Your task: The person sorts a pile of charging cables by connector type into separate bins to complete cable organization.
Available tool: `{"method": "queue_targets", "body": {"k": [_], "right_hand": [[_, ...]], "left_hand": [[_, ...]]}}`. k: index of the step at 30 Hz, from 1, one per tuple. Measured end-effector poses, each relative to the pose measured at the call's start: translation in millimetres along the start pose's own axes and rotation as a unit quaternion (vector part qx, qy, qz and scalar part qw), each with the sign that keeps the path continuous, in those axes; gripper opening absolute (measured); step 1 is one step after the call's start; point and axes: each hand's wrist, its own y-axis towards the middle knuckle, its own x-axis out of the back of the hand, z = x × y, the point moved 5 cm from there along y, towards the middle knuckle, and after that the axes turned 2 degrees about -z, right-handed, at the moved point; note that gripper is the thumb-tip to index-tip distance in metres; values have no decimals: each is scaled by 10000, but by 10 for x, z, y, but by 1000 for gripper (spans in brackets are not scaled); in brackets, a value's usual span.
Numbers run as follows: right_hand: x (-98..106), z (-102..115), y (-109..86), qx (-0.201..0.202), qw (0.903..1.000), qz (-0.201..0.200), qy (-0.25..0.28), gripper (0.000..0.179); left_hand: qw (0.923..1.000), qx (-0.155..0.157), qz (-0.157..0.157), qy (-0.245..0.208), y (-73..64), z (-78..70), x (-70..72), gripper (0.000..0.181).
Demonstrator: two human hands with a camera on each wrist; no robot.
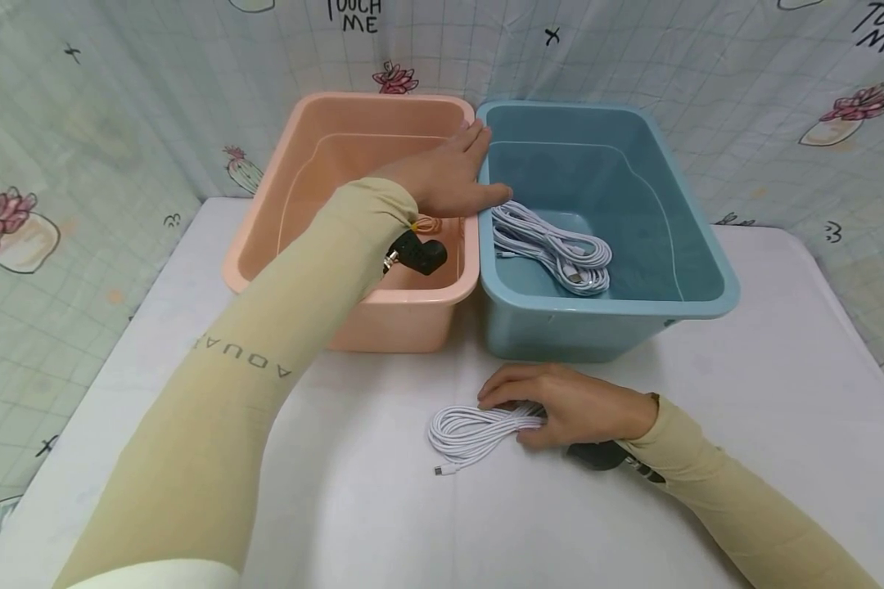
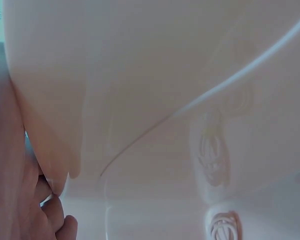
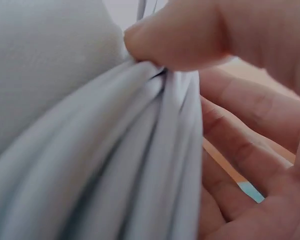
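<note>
My right hand (image 1: 578,405) pinches a coiled white USB cable (image 1: 466,435) on the table in front of the bins. Its loops fan out to the left, with one plug (image 1: 445,469) lying at the near side. In the right wrist view the thumb (image 3: 175,37) presses on the bundled cable strands (image 3: 125,165). My left hand (image 1: 449,176) rests across the adjoining rims of the pink bin (image 1: 268,196) and the blue bin (image 1: 611,307), fingers extended. More coiled white cables (image 1: 560,249) lie inside the blue bin.
An orange coil (image 1: 427,225) sits in the pink bin, partly hidden by my left wrist. A white cloth (image 1: 383,507) covers the table. A printed curtain (image 1: 442,57) hangs behind the bins and along both sides.
</note>
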Motion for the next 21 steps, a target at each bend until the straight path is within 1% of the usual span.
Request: {"method": "queue_targets", "body": {"k": [8,11,21], "right_hand": [[-16,2,11,301,9994,-123,77,52],[-19,2,12,285,9994,-129,111,51],[-26,16,23,471,9980,-394,166,51]], "left_hand": [[10000,-4,-12,5,6,1,1,99],[10000,3,-25,-10,3,-1,2,99],[10000,-23,20,67,-10,-17,8,98]]}}
